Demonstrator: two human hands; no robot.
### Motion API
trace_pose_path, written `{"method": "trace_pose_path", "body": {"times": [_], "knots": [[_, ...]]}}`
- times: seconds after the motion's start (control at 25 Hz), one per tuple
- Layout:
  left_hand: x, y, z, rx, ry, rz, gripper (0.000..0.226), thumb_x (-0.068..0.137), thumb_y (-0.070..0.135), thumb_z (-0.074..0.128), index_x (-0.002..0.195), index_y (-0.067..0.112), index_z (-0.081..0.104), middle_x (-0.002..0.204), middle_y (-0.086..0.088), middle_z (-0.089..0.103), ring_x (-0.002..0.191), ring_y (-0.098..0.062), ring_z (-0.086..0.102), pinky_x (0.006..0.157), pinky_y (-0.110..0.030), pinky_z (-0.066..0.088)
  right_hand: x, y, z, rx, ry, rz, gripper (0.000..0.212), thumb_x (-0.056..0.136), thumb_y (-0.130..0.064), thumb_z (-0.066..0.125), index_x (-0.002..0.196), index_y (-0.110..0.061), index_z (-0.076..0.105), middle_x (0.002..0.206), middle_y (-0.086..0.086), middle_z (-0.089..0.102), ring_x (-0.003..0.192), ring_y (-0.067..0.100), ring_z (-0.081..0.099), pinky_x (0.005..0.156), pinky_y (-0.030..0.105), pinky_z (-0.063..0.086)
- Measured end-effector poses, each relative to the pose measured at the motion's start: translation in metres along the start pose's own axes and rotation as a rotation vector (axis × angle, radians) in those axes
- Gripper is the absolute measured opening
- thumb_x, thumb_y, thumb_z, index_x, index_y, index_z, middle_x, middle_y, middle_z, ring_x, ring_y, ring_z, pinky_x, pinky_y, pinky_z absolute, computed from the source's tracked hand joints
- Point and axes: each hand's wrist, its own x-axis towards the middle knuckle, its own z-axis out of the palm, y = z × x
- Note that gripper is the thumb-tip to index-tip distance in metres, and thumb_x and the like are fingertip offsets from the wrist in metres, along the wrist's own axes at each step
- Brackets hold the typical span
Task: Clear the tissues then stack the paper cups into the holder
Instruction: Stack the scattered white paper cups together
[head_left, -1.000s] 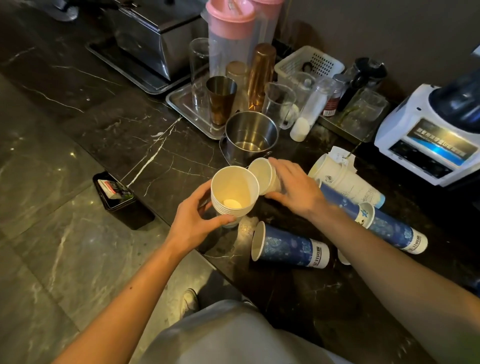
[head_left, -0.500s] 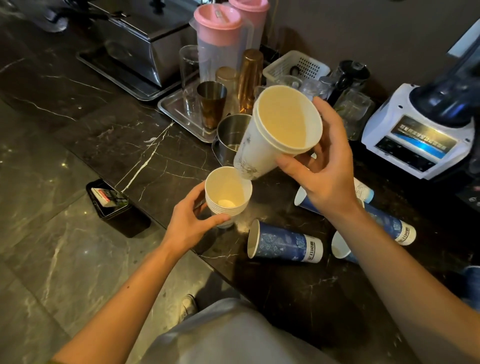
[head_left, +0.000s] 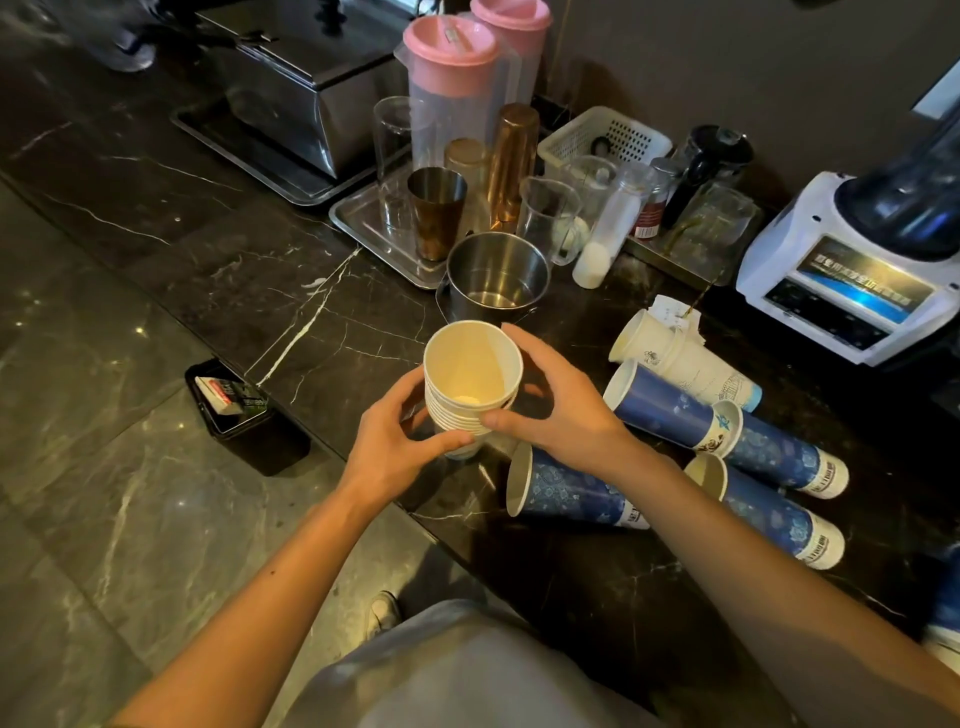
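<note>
Hands both grasp the stack of white cups (head_left: 470, 387): my left hand (head_left: 400, 441) wraps its near-left side, my right hand (head_left: 556, 402) its right. I see it just in front of the steel pot (head_left: 496, 278), with blue cups (head_left: 576, 493) lying well right of that pot

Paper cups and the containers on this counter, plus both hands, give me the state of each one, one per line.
White cup stack: upright, nested, held by both hands.
Left hand: closed on the stack's side.
Right hand: closed on the stack's other side.
Blue cups: lying on their sides, some nested.
White cups: lying on their sides, nested.
Steel pot: upright, open, looks empty.
Pink-lidded pitchers: upright, lids on.
</note>
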Motion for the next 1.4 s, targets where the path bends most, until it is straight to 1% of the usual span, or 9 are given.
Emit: {"method": "trace_pose_path", "body": {"times": [0.16, 0.28, 0.4, 0.52, 0.8, 0.96, 1.04, 1.2, 1.4], "knots": [[0.005, 0.0, 0.006, -0.007, -0.011, 0.004, 0.088, 0.064, 0.04, 0.084, 0.142, 0.025, 0.046, 0.138, 0.013, 0.057, 0.13, -0.003, 0.052, 0.107, -0.025, 0.045, -0.006, 0.017, -0.014, 0.012, -0.105, 0.029, 0.091, 0.079, -0.049, 0.073, 0.151, -0.044, 0.02, 0.157, -0.011, 0.032, 0.142, 0.007, 0.033, 0.113, 0.04, 0.037], [0.013, 0.005, 0.013, -0.012, -0.045, 0.006, 0.089, 0.063, 0.039, 0.083, 0.142, 0.025, 0.045, 0.137, 0.015, 0.055, 0.128, 0.003, 0.051, 0.107, -0.021, 0.043, -0.005, 0.025, -0.046, -0.007, -0.017, 0.028, 0.08, 0.077, -0.064, 0.067, 0.146, -0.05, 0.028, 0.15, -0.016, 0.04, 0.135, -0.005, 0.038, 0.106, 0.025, 0.039], [0.024, 0.009, 0.026, -0.014, -0.069, -0.004, 0.087, 0.062, 0.038, 0.082, 0.14, 0.027, 0.045, 0.134, 0.02, 0.055, 0.125, 0.009, 0.051, 0.106, -0.019, 0.043, 0.003, 0.051, -0.094, -0.106, 0.248, 0.073, 0.067, 0.085, -0.046, 0.068, 0.144, -0.038, 0.037, 0.142, -0.006, 0.05, 0.132, 0.005, 0.045, 0.107, 0.032, 0.038], [0.031, 0.01, 0.038, -0.016, -0.093, 0.003, 0.088, 0.064, 0.035, 0.084, 0.143, 0.024, 0.045, 0.139, 0.012, 0.056, 0.13, -0.002, 0.051, 0.108, -0.024, 0.043, 0.011, 0.084, -0.14, -0.372, 0.364, 0.206, 0.063, 0.09, -0.023, 0.068, 0.147, -0.025, 0.04, 0.142, 0.01, 0.05, 0.134, 0.024, 0.045, 0.109, 0.039, 0.036], [0.042, 0.005, 0.055, -0.009, -0.109, 0.014, 0.083, 0.067, 0.035, 0.085, 0.14, 0.031, 0.046, 0.136, 0.018, 0.056, 0.13, -0.001, 0.052, 0.108, -0.028, 0.044, 0.042, 0.129, -0.182, -0.812, -0.087, 0.422, 0.085, 0.089, -0.027, 0.07, 0.154, -0.042, 0.017, 0.144, 0.018, 0.04, 0.133, 0.038, 0.039, 0.107, 0.047, 0.036], [0.042, 0.004, 0.055, -0.022, -0.112, 0.009, 0.082, 0.068, 0.032, 0.085, 0.139, 0.029, 0.045, 0.137, 0.018, 0.056, 0.13, -0.003, 0.052, 0.108, -0.028, 0.044, 0.051, 0.13, -0.181, -0.921, -0.197, 0.387, 0.095, 0.087, -0.034, 0.071, 0.148, -0.056, 0.003, 0.136, 0.015, 0.043, 0.123, 0.038, 0.047, 0.092, 0.046, 0.045], [0.041, 0.003, 0.056, -0.034, -0.11, 0.01, 0.082, 0.068, 0.033, 0.084, 0.14, 0.027, 0.044, 0.138, 0.015, 0.055, 0.131, -0.005, 0.052, 0.109, -0.028, 0.043, 0.052, 0.131, -0.181, -0.99, -0.21, 0.346, 0.09, 0.085, -0.037, 0.072, 0.148, -0.055, 0.009, 0.135, 0.012, 0.043, 0.123, 0.037, 0.047, 0.086, 0.043, 0.044], [0.041, 0.003, 0.056, -0.042, -0.114, 0.012, 0.083, 0.067, 0.036, 0.083, 0.14, 0.03, 0.044, 0.139, 0.017, 0.054, 0.132, -0.005, 0.051, 0.11, -0.026, 0.042, 0.045, 0.135, -0.182, -0.986, -0.103, 0.313, 0.053, 0.085, -0.035, 0.073, 0.133, -0.033, 0.049, 0.137, 0.006, 0.047, 0.124, 0.035, 0.047, 0.091, 0.048, 0.046], [0.041, 0.002, 0.056, -0.043, -0.11, 0.01, 0.082, 0.066, 0.035, 0.085, 0.137, 0.036, 0.045, 0.132, 0.028, 0.056, 0.128, 0.003, 0.052, 0.105, -0.018, 0.043, 0.016, 0.125, -0.188, -0.857, 0.17, 0.198, 0.039, 0.085, -0.032, 0.074, 0.118, -0.02, 0.058, 0.14, 0.006, 0.046, 0.122, 0.035, 0.049, 0.092, 0.048, 0.046]]}}
